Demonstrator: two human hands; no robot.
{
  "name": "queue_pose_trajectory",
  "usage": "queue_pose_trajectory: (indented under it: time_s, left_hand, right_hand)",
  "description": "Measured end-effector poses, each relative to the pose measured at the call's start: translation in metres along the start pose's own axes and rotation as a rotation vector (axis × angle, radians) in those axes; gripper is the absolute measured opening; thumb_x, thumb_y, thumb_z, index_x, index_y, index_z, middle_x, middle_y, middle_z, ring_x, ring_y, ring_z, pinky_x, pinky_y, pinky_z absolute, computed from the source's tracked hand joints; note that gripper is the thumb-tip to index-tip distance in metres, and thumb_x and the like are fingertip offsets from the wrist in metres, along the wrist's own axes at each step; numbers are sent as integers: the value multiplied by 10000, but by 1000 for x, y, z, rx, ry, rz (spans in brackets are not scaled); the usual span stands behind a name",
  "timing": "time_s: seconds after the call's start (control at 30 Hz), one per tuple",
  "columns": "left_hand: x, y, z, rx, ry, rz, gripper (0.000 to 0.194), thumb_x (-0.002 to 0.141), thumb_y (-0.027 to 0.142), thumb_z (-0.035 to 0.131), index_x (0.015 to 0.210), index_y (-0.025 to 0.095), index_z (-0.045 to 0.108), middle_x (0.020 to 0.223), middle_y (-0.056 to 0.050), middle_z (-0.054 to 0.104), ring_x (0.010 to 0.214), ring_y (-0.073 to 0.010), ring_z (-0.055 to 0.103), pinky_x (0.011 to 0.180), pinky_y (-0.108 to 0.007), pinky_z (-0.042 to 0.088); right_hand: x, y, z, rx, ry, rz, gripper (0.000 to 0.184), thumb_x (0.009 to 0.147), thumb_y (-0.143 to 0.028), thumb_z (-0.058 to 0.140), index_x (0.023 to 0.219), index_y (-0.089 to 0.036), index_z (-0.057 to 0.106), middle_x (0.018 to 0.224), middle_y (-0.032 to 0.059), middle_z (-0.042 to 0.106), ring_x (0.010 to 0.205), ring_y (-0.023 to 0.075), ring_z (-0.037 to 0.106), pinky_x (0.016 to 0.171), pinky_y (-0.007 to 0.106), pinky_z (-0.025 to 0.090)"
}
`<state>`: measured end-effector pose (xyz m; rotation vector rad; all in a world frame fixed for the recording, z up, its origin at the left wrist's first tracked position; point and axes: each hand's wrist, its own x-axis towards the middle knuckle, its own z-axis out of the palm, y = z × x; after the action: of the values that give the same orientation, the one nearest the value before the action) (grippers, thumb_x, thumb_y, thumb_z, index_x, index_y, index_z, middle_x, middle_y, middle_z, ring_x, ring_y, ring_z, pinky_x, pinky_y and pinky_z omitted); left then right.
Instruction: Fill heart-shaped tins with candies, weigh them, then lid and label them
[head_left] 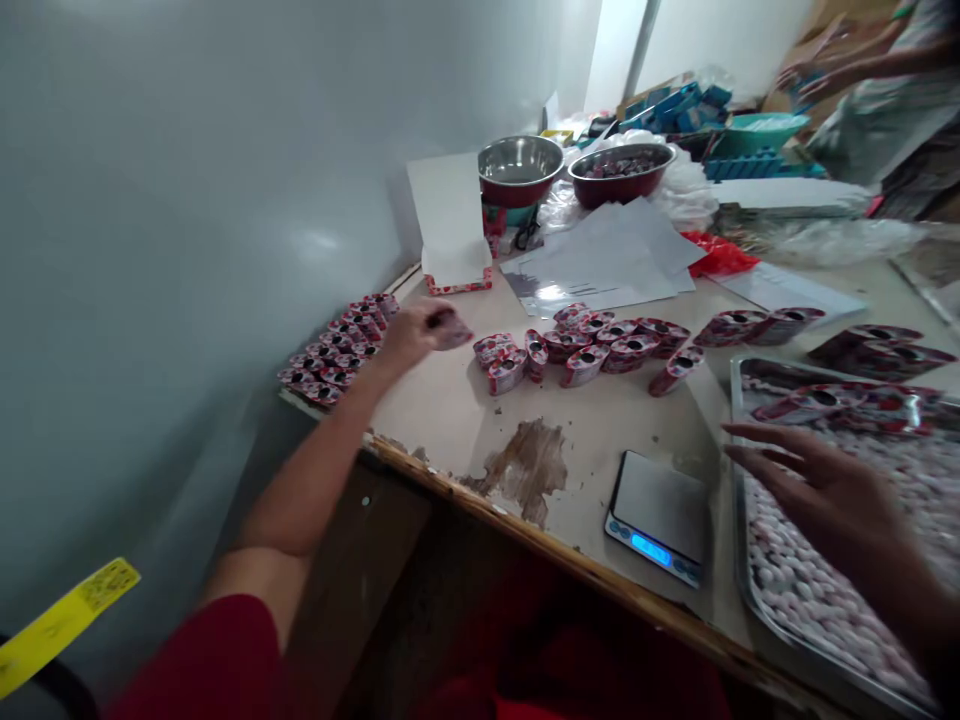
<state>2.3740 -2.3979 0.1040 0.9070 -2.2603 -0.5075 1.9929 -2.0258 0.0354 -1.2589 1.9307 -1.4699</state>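
Observation:
My left hand [409, 338] is closed on a small red-and-white printed packet [451, 330], held above the table at the left. Behind that wrist, similar packets [341, 345] stand packed in rows at the table corner. More open-topped packets [589, 362] stand loosely in the middle. My right hand [821, 480] has its fingers stretched out and holds nothing that I can see. It hovers over a metal tray [741, 530] of small whitish pieces [795, 570], just below some packets [817, 400] in the tray.
A digital scale [667, 500] with a lit display sits left of the tray. An open white box [450, 215], paper sheets [600, 255] and two metal bowls [520, 170] [621, 172] are farther back. A co-worker [885, 90] stands at the far right.

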Motion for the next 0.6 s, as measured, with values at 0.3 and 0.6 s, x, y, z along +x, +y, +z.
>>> queue_pose_trajectory:
  time_s: [0.3, 0.6]
  left_hand:
    - [4, -143, -51, 35, -169, -166, 321, 659, 399, 832, 928, 233, 777, 996, -79, 776, 1003, -275, 665, 1037, -401, 483]
    - [-17, -149, -36, 30, -16, -80, 385, 760, 399, 870, 1069, 185, 784, 1099, -49, 726, 1121, -233, 558, 1246, -405, 331]
  right_hand:
    - [110, -93, 214, -893, -350, -587, 302, 998, -188, 603, 1274, -204, 725, 1257, 185, 682, 1185, 350, 557, 957, 435, 397]
    - [107, -110, 215, -1058, -530, -627, 228, 1060, -204, 526, 1053, -196, 753, 1093, 128, 761, 1023, 286, 612, 915, 422, 278]
